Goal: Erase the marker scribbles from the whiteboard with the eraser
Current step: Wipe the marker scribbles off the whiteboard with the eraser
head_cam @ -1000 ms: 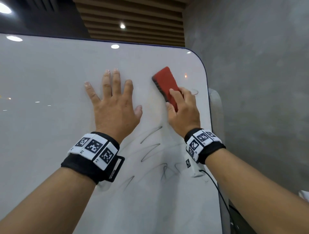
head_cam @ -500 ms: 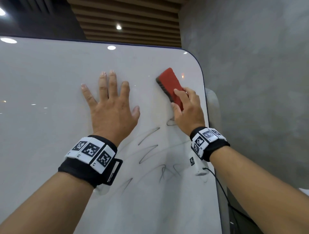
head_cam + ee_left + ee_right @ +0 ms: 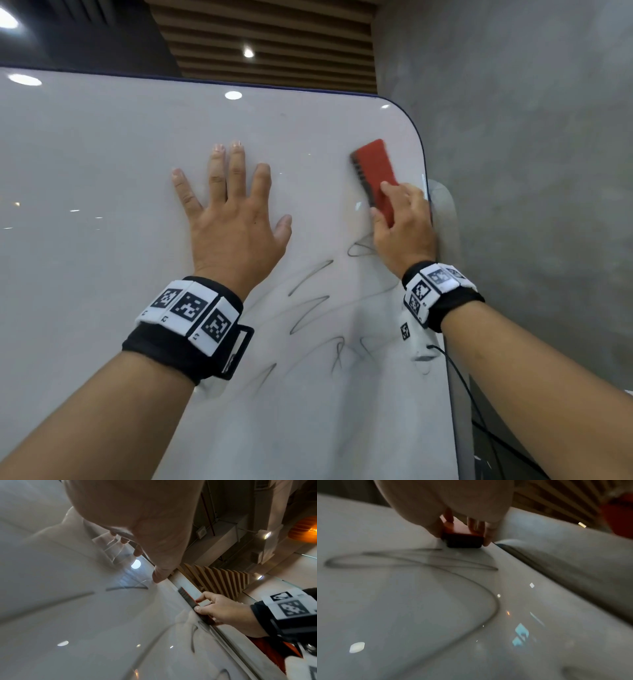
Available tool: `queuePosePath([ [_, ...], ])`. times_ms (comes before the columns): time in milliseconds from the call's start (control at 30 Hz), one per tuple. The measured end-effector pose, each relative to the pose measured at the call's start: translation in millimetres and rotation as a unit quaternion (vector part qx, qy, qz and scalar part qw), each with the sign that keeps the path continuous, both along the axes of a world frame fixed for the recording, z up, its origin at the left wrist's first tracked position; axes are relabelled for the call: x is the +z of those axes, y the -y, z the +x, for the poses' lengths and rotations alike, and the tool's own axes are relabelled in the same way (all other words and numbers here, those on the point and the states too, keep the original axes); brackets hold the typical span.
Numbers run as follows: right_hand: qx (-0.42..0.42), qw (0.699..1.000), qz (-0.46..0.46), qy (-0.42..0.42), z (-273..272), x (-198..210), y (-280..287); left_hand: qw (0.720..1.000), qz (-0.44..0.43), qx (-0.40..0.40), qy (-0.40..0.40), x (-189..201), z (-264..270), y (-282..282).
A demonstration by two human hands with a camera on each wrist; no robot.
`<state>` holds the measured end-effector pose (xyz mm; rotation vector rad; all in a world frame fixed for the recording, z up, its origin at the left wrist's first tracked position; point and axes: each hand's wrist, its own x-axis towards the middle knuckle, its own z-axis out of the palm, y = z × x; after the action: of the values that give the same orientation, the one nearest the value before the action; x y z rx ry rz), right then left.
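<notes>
A white whiteboard (image 3: 102, 240) fills the head view. My right hand (image 3: 404, 222) grips a red eraser (image 3: 375, 171) with a dark felt side and presses it flat on the board near the upper right corner. The eraser (image 3: 462, 539) shows between thumb and fingers in the right wrist view, and the eraser (image 3: 188, 597) appears edge-on in the left wrist view. Dark marker scribbles (image 3: 315, 308) run below both hands, and a scribble loop (image 3: 402, 558) lies just below the eraser. My left hand (image 3: 229, 219) lies flat on the board with fingers spread, holding nothing.
The board's rounded right edge (image 3: 424, 178) runs just right of the eraser, with a grey frame post (image 3: 448, 219) behind it. A grey concrete wall (image 3: 531, 171) stands to the right. A black cable (image 3: 459, 377) hangs from my right wristband.
My right hand has slid the eraser to the right, towards the board's edge. A scribble loop below that hand has come into sight. The left hand has stayed flat on the board.
</notes>
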<state>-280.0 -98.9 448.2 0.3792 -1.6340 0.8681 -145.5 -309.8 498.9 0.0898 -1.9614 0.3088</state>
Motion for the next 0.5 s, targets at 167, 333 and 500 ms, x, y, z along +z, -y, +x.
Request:
queuePosePath([
  [167,0.004,0.984,-0.141,0.106,1.6,11.8,0.9,1.0,-0.001,0.005,0.001,1.0,0.1,-0.2],
  [333,0.054,0.998,-0.001,0.021,20.9,0.8,16.5,1.0,-0.005,0.003,0.012,1.2,3.7,1.2],
  [500,0.059,0.994,-0.081,0.04,27.0,7.7,29.4,0.995,-0.032,0.046,0.082,2.1,16.6,13.8],
])
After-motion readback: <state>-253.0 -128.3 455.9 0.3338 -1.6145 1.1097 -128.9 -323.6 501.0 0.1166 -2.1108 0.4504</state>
